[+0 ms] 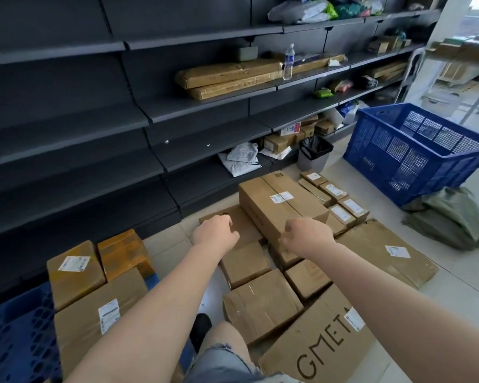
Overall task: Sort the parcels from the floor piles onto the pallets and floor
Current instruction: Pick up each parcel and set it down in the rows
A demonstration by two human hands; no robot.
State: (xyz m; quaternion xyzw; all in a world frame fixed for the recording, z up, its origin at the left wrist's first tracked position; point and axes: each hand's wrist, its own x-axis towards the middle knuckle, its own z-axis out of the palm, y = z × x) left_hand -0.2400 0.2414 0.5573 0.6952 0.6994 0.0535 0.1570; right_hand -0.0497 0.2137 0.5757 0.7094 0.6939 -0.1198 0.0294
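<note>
- Brown cardboard parcels (262, 302), white labels.
- One orange-yellow taped parcel (122, 251).
- Blue pallet (14, 333); blue lattice-walled crate (415, 153).
- Dark grey shelves (75, 125).
- Pale tiled floor (468, 277).
- Olive-green sack (451, 217).

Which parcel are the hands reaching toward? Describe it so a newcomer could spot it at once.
Start at the blue crate on the right, then look left across the floor parcels. The long box lies there, just beyond the left hand and right hand. It is the tallest, taped lengthwise, with a white label on top.
</note>
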